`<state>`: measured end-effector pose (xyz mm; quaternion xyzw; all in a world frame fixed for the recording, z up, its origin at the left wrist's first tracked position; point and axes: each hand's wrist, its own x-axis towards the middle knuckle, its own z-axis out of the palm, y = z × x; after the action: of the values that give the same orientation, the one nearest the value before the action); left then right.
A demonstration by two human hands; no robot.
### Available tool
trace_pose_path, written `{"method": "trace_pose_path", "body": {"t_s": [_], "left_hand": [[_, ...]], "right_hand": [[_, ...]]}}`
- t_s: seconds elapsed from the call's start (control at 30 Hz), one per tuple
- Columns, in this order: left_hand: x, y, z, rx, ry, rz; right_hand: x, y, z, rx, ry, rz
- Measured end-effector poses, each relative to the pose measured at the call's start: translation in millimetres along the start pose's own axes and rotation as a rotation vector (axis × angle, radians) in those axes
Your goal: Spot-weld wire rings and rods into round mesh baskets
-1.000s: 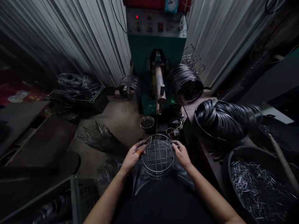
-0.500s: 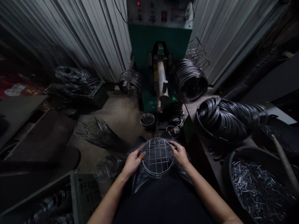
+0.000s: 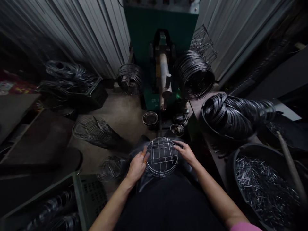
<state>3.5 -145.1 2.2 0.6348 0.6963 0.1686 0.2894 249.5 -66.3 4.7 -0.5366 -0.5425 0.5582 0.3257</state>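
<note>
A round wire-mesh basket (image 3: 162, 157) rests on my lap, its grid bottom facing up. My left hand (image 3: 137, 165) grips its left rim with the fingers curled on the wire. Gripping the upper right rim is my right hand (image 3: 185, 152), thumb and fingers pinched on the ring. Straight ahead stands a green welding machine (image 3: 160, 38) with a long metal arm (image 3: 164, 80) pointing toward me.
Coils of wire rings (image 3: 237, 114) fill a tub at right, and more rings (image 3: 195, 75) hang beside the machine. A black tub of short wire pieces (image 3: 264, 189) sits at lower right. Finished wire baskets (image 3: 92, 130) lie on the floor at left. Small dishes (image 3: 150, 118) sit below the machine.
The basket has dropped a little onto my lap and both hands have shifted along its rim, turning it. My view has tilted downward.
</note>
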Motion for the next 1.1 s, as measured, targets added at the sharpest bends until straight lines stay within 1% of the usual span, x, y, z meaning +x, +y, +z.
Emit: {"method": "trace_pose_path", "body": {"t_s": [0.13, 0.23, 0.33, 0.47, 0.6, 0.73, 0.8, 0.93, 1.0, 1.1], "left_hand": [[-7.2, 10.5, -15.5, 0.159, -0.139, 0.034], [-11.6, 18.2, -21.2, 0.208, -0.197, 0.032], [-12.2, 19.0, -18.2, 0.202, -0.194, -0.001], [-7.6, 11.4, -10.3, 0.148, -0.176, 0.005], [-3.9, 5.1, -2.4, 0.089, -0.170, -0.022], [-8.7, -0.2, 6.7, -0.064, -0.127, -0.039], [-11.6, -3.6, 7.6, -0.174, -0.108, -0.050], [-8.3, -7.3, -3.9, -0.518, -0.119, -0.107], [-0.4, -6.4, -12.2, -0.688, -0.070, -0.171], [17.2, -3.2, -20.9, -0.862, -0.007, -0.264]], "right_hand": [[-4.2, 4.3, 3.4, 0.033, 0.032, 0.007], [-9.1, 8.6, 4.7, 0.052, 0.062, 0.000], [-15.5, 13.4, 5.2, 0.063, 0.067, 0.002], [-24.4, 19.8, 7.3, 0.068, 0.070, 0.007], [-26.6, 22.6, 9.8, 0.076, 0.095, 0.007], [-23.9, 20.5, 8.6, 0.087, 0.086, -0.002], [-23.3, 18.7, 7.4, 0.093, 0.103, -0.003], [-25.8, 15.7, 7.7, 0.126, 0.103, 0.050], [-27.9, 15.2, 9.7, 0.180, 0.090, 0.066], [-30.7, 15.8, 12.8, 0.251, 0.117, 0.089]]}}
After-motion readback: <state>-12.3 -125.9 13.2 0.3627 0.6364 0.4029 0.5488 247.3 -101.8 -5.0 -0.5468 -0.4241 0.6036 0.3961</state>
